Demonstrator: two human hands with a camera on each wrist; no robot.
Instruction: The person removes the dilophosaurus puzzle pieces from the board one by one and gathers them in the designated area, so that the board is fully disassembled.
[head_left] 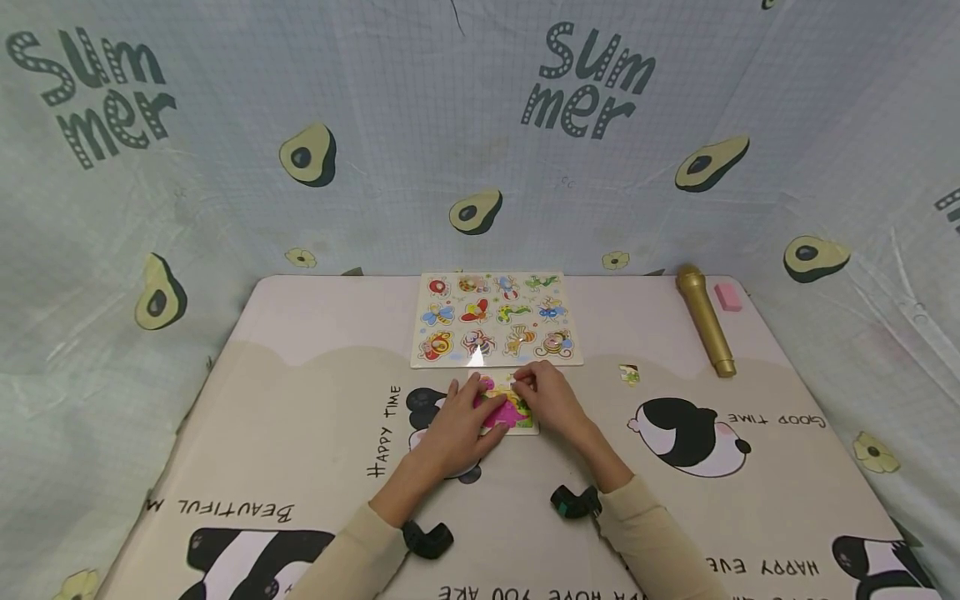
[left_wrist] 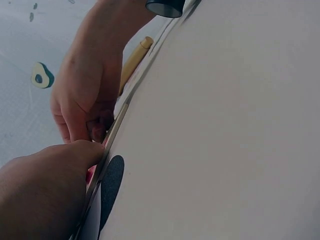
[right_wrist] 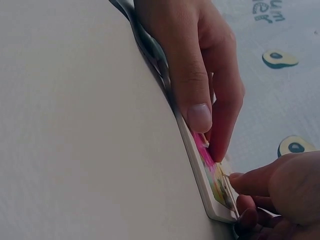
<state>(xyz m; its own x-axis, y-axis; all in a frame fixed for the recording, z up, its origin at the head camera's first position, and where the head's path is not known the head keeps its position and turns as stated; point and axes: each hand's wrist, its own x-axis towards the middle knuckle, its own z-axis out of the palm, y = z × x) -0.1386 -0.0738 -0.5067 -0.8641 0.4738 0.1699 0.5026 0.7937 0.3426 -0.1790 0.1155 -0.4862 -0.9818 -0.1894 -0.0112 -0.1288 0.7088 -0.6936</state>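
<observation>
A small jigsaw puzzle (head_left: 517, 417) with a pink and yellow picture in a pale frame lies flat on the table. My left hand (head_left: 457, 425) rests on its left side, with extended fingers and thumb reaching over the pink part; in the right wrist view, fingertips of the left hand (right_wrist: 192, 65) touch the picture. At the puzzle's upper right corner, my right hand (head_left: 553, 400) pinches a small puzzle piece between thumb and fingers. That piece is mostly hidden; the right wrist view shows the right hand (right_wrist: 295, 192) with its thumb at the frame's edge.
Just behind lies a larger board (head_left: 495, 321) of insect pictures. One loose puzzle piece (head_left: 629, 375) lies to the right. A gold microphone-shaped object (head_left: 705, 321) and a pink block (head_left: 727, 297) are at the back right. A printed cloth (head_left: 390, 208) hangs behind the table.
</observation>
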